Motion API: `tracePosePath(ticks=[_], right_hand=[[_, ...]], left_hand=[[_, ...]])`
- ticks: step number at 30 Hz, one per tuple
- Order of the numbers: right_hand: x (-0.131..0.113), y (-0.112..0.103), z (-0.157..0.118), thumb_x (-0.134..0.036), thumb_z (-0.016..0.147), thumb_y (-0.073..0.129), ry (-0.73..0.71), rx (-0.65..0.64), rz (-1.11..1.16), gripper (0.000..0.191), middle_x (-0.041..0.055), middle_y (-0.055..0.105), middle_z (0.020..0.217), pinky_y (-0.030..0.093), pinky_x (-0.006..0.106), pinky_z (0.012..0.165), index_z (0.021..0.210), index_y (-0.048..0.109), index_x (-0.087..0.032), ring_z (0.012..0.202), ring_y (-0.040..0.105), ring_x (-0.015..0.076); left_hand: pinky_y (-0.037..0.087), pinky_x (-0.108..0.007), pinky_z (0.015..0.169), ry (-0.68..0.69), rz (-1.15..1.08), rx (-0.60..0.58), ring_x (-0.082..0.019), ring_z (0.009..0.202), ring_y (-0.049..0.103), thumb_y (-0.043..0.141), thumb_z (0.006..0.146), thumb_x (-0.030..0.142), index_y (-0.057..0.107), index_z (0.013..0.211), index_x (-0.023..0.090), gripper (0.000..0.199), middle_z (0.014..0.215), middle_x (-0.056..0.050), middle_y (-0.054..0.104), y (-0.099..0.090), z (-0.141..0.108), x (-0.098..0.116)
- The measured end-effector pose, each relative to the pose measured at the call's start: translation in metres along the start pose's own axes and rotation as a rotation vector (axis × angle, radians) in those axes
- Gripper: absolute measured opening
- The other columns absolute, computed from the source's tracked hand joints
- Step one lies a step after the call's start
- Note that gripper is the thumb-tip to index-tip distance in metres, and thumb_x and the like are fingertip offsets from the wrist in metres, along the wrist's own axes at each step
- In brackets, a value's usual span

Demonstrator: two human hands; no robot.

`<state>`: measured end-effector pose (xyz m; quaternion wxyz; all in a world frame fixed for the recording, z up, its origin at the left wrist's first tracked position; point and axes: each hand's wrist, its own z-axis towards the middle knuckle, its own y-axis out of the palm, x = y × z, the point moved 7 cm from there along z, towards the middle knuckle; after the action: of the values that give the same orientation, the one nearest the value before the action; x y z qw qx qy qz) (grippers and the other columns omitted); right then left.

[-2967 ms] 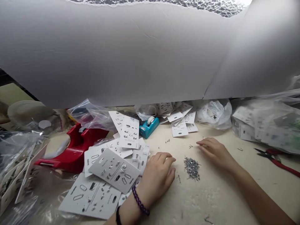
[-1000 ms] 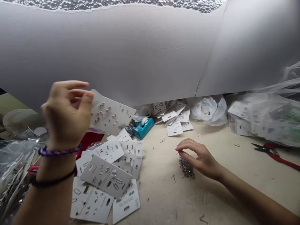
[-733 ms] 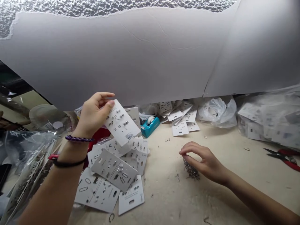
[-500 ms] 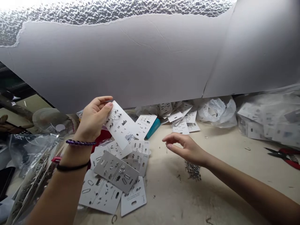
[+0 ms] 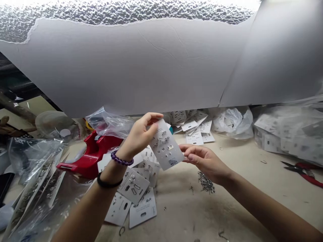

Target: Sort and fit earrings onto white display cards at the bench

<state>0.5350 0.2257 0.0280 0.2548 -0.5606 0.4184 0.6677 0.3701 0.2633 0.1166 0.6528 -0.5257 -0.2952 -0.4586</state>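
Note:
My left hand grips the top corner of a white earring card between thumb and fingers. Rows of small silver earrings sit on this card, and a barcode label is near its lower edge. At the card's right edge is my right hand, thumb and fingers drawn together. Whatever those fingertips hold is too small or hidden to make out. Below the raised card, several more earring cards lie overlapping on the table. A heap of small silver studs lies under my right hand.
A red tape dispenser and clear plastic bags stand at the left. More cards and a white plastic bag lie at the back. Red-handled pliers rest at the right. A white board overhangs the table.
My left hand has moved right with the earring card, uncovering the red tape dispenser. My right hand has turned slightly and now meets the card's right edge.

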Motion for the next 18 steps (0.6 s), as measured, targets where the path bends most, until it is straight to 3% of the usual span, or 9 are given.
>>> tracePosePath(ticks=[2, 5, 8, 11, 13, 15, 16, 18], right_hand=[[0.005, -0.002, -0.007, -0.028, 0.076, 0.060, 0.020, -0.008, 0.122, 0.008, 0.0046, 0.052, 0.122, 0.041, 0.042, 0.094, 0.077, 0.060, -0.020, 0.115, 0.046, 0.0182], [0.017, -0.006, -0.015, -0.027, 0.080, 0.056, 0.089, 0.012, 0.317, 0.006, 0.0044, 0.051, 0.125, 0.040, 0.046, 0.094, 0.081, 0.057, -0.022, 0.122, 0.040, 0.0183], [0.018, -0.005, -0.018, -0.023, 0.081, 0.055, 0.102, -0.006, 0.372, 0.004, 0.0039, 0.051, 0.125, 0.038, 0.045, 0.096, 0.080, 0.057, -0.021, 0.121, 0.040, 0.0174], [0.011, 0.003, -0.020, -0.021, 0.079, 0.057, 0.076, -0.087, 0.364, 0.006, 0.0042, 0.055, 0.118, 0.043, 0.042, 0.091, 0.075, 0.060, -0.018, 0.109, 0.051, 0.0178], [0.010, 0.002, -0.021, -0.022, 0.076, 0.060, 0.078, -0.041, 0.304, 0.005, 0.0041, 0.061, 0.104, 0.048, 0.035, 0.081, 0.074, 0.063, -0.018, 0.092, 0.058, 0.0152], [0.012, -0.009, -0.022, -0.024, 0.072, 0.064, 0.068, 0.117, 0.225, 0.007, 0.0023, 0.063, 0.088, 0.050, 0.027, 0.071, 0.076, 0.065, -0.018, 0.078, 0.059, 0.0109], [0.012, -0.016, -0.023, -0.025, 0.071, 0.065, 0.058, 0.204, 0.195, 0.010, 0.0016, 0.063, 0.083, 0.049, 0.024, 0.069, 0.078, 0.065, -0.018, 0.074, 0.058, 0.0097], [0.013, -0.027, -0.025, -0.027, 0.069, 0.067, 0.035, 0.340, 0.174, 0.015, 0.0015, 0.063, 0.081, 0.049, 0.023, 0.065, 0.081, 0.065, -0.018, 0.072, 0.058, 0.0096]], left_hand=[[0.045, -0.026, 0.062, 0.023, -0.129, 0.019, -0.012, 0.064, 0.049, 0.042, 0.070, 0.013, 0.058, 0.080, 0.015, 0.019, 0.069, -0.002, 0.053, 0.008, 0.001, 0.003], [0.044, -0.026, 0.065, 0.111, -0.489, 0.085, -0.010, 0.054, 0.040, 0.038, 0.064, 0.010, 0.037, 0.052, 0.018, 0.014, 0.052, 0.002, 0.035, 0.017, 0.001, 0.009], [0.044, -0.031, 0.081, 0.127, -0.797, 0.055, -0.011, 0.058, 0.042, 0.039, 0.064, 0.012, 0.022, 0.051, 0.018, 0.021, 0.052, 0.002, 0.025, 0.036, 0.001, 0.008], [0.042, -0.033, 0.088, 0.092, -0.921, 0.026, -0.012, 0.067, 0.048, 0.039, 0.067, 0.014, 0.019, 0.054, 0.018, 0.025, 0.054, 0.002, 0.026, 0.052, 0.001, 0.001], [0.042, -0.032, 0.089, 0.047, -0.916, 0.020, -0.012, 0.075, 0.051, 0.041, 0.070, 0.015, 0.021, 0.055, 0.018, 0.025, 0.060, 0.001, 0.037, 0.060, -0.001, -0.006], [0.043, -0.032, 0.089, -0.047, -0.841, 0.041, -0.014, 0.088, 0.054, 0.043, 0.073, 0.019, 0.033, 0.062, 0.019, 0.015, 0.081, -0.001, 0.053, 0.066, -0.007, -0.015], [0.044, -0.033, 0.087, -0.110, -0.790, 0.048, -0.015, 0.095, 0.053, 0.042, 0.076, 0.022, 0.040, 0.071, 0.020, 0.006, 0.095, -0.002, 0.056, 0.070, -0.012, -0.021], [0.046, -0.036, 0.084, -0.232, -0.708, 0.008, -0.019, 0.104, 0.052, 0.034, 0.083, 0.033, 0.045, 0.097, 0.021, 0.021, 0.116, -0.006, 0.052, 0.081, -0.030, -0.032]])
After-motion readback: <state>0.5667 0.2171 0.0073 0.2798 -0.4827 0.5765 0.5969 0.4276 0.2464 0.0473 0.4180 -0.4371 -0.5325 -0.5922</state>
